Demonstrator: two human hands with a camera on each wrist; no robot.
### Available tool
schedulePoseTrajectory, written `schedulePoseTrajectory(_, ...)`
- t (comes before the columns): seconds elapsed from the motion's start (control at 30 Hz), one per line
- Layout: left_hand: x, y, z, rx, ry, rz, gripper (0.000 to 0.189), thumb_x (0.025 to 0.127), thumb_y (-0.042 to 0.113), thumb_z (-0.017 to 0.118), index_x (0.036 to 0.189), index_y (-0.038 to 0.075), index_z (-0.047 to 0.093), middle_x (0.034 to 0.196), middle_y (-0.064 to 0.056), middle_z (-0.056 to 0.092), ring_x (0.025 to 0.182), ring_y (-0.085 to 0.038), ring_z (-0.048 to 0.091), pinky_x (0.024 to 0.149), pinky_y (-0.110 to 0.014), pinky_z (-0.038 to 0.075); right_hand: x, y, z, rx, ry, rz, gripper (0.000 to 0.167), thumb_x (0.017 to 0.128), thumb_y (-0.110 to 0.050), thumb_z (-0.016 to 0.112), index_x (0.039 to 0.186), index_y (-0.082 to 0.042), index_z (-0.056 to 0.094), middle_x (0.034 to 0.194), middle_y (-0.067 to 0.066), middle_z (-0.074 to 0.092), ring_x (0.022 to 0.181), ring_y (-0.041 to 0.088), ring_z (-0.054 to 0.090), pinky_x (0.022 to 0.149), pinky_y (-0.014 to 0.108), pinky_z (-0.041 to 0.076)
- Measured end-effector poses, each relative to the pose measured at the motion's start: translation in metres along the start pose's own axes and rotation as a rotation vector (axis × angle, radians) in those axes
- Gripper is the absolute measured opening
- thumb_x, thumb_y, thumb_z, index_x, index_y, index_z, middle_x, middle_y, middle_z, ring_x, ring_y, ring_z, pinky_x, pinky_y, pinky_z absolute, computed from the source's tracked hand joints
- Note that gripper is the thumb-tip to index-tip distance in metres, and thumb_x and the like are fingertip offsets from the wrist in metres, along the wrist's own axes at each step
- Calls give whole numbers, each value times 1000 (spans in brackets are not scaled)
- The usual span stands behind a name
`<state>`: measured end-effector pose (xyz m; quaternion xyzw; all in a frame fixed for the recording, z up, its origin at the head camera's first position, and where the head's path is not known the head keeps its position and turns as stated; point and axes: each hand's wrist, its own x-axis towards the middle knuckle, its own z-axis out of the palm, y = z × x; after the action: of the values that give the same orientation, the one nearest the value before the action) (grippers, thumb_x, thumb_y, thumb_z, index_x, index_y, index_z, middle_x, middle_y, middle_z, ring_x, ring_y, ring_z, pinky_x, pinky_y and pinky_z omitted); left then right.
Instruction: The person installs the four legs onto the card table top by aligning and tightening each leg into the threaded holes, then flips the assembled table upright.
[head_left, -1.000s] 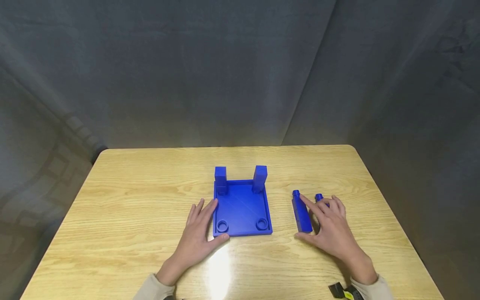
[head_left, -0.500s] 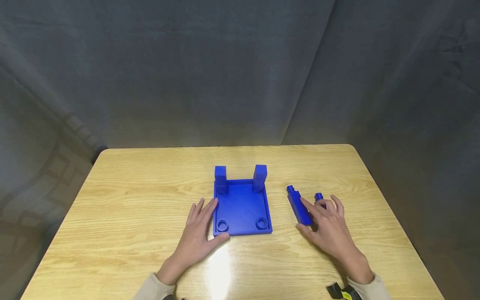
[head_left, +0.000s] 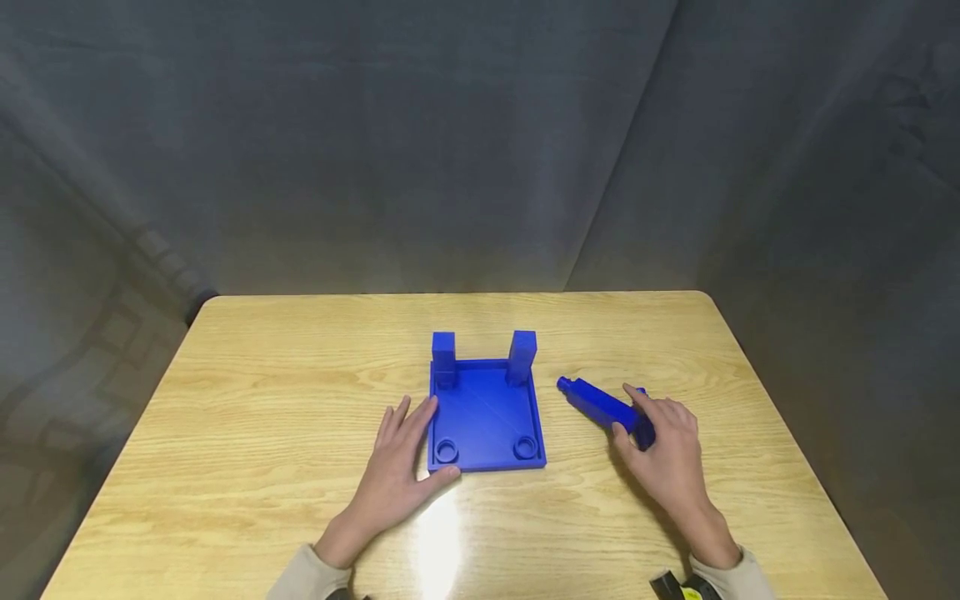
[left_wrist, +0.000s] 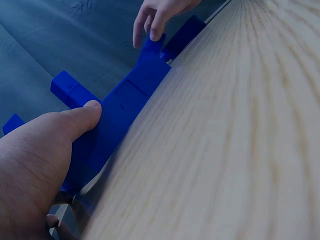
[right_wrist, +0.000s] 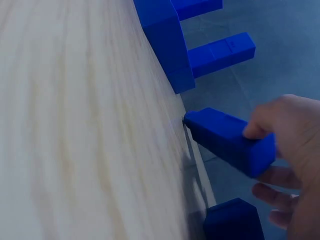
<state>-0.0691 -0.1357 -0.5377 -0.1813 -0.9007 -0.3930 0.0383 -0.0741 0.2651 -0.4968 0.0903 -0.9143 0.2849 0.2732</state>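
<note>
A blue square tabletop (head_left: 483, 417) lies flat, with two square legs (head_left: 444, 358) upright at its far corners and round sockets (head_left: 525, 447) at the near ones. My left hand (head_left: 393, 479) rests at its near left corner, straight fingers along the side and thumb against the front edge. To the right, my right hand (head_left: 667, 454) pinches a loose blue leg (head_left: 600, 404) by its thick end between thumb and fingers. The narrow threaded end of that leg points left toward the tabletop, tilted down in the right wrist view. Another loose leg (right_wrist: 234, 220) lies beyond the right hand, mostly hidden in the head view.
The wooden table (head_left: 262, 400) has a rounded far right corner. Grey curtains (head_left: 375, 167) hang behind it and at both sides. Near the right sleeve (head_left: 738, 575) is a black strap (head_left: 667, 586) with a yellow mark.
The right hand has taken hold of the nearer loose leg and swung its threaded end leftward, from pointing away to nearly sideways. The left hand and tabletop have stayed put.
</note>
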Motion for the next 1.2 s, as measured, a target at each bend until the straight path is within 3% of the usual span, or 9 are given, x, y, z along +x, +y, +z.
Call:
schedulePoseTrajectory(0.07, 0, 0, 0, 1, 1, -1, 106, 92, 60, 82, 176, 18, 34, 178, -10, 39, 169, -46, 19, 134, -73, 9, 1, -1, 0, 44, 52, 36, 56, 80, -3, 86, 134, 1, 75, 105, 25, 77, 102, 45, 67, 95, 46, 45)
schedulePoseTrajectory(0.2, 0, 0, 0, -4, 0, -5, 106, 91, 58, 83, 176, 18, 34, 178, -10, 39, 169, -46, 18, 134, -73, 8, 2, -3, 0, 148, 145, 88, 57, 79, 7, 89, 133, 3, 74, 107, 25, 77, 105, 5, 69, 96, 16, 48)
schedulePoseTrajectory(0.3, 0, 0, 1, -8, -1, -7, 106, 91, 58, 84, 176, 17, 34, 178, -10, 39, 169, -46, 18, 134, -73, 8, 3, -5, -1, 255, 179, 110, 56, 78, 16, 89, 130, 7, 74, 108, 22, 77, 109, -13, 62, 103, 6, 48)
schedulePoseTrajectory(0.53, 1, 0, 1, -1, 8, 2, 105, 92, 58, 83, 175, 16, 35, 177, -11, 40, 168, -47, 19, 134, -73, 9, 7, -12, -1, 521, 202, 188, 45, 83, 28, 79, 125, 14, 75, 114, -4, 71, 107, 1, 72, 94, 10, 59)
schedulePoseTrajectory(0.77, 1, 1, 0, -7, 1, -2, 106, 91, 58, 83, 176, 17, 34, 178, -10, 39, 169, -45, 18, 134, -72, 8, 9, -14, 1, 738, 232, 199, 41, 85, 33, 70, 126, 25, 68, 114, 5, 69, 110, 9, 70, 89, 13, 61)
schedulePoseTrajectory(0.9, 0, 1, 0, -3, 3, 0, 106, 92, 60, 82, 176, 18, 34, 178, -10, 39, 169, -46, 18, 134, -73, 8, 11, -16, 1, 772, 251, 159, 42, 86, 33, 68, 127, 26, 67, 117, 8, 68, 112, 12, 70, 92, 14, 61)
schedulePoseTrajectory(1.1, 0, 0, 0, 2, 5, 11, 106, 93, 65, 79, 176, 18, 33, 178, -10, 39, 168, -46, 19, 134, -73, 9, 17, -22, -4, 673, 278, 112, 45, 84, 31, 69, 128, 22, 70, 118, 2, 68, 107, 11, 67, 91, 14, 62)
schedulePoseTrajectory(1.2, 1, 1, 0, -3, 7, 14, 106, 93, 65, 79, 176, 17, 34, 178, -10, 40, 168, -46, 20, 134, -73, 9, 23, -27, -6, 683, 296, 58, 45, 82, 32, 69, 126, 23, 70, 119, 4, 69, 107, 13, 67, 91, 14, 62)
